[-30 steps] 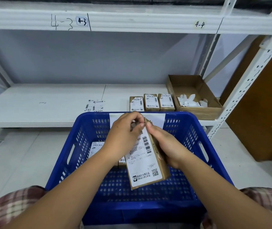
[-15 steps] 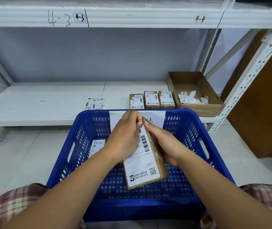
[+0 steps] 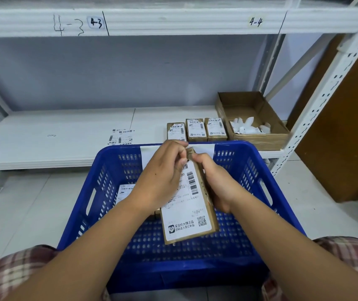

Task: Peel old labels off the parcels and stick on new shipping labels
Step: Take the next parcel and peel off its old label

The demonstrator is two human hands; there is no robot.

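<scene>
The parcel (image 3: pixel 190 200) is gripped by the right hand (image 3: pixel 219 187), its label (image 3: pixel 183 220) pinched at the top corner by the left hand (image 3: pixel 162 177); the label may be torn if yanked.

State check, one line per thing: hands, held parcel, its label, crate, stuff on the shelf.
held parcel, lifted above blue crate, tilted
label, mostly stuck flat; top corner hidden
left hand, pinches held parcel's top end
right hand, grips its right edge
blue crate, holds another labelled parcel
three shelf parcels, flat in a row, labels up
cardboard box, open, white scraps inside
</scene>
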